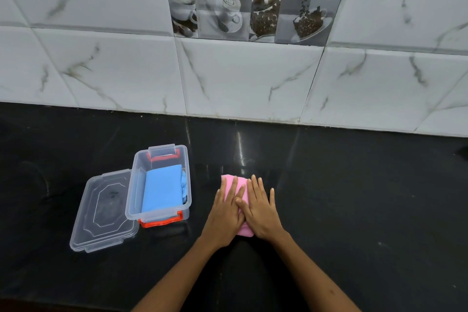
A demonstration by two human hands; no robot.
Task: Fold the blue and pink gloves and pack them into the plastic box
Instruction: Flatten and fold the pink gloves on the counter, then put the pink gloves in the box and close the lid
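On the table: black table (354, 197) carries every item, below a tiled wall.
Pink glove: pink glove (231, 182) lies flat, just right of the box, folded into a compact pad.
Hands: left hand (226, 213) and right hand (260, 208) press it with straight fingers, gripping nothing, likely to set the crease.
Plastic box: plastic box (131, 215) stands open; blue glove (162, 189) lies folded inside.
Lid: lid (103, 210) rests against the box's left side, keeping access free.
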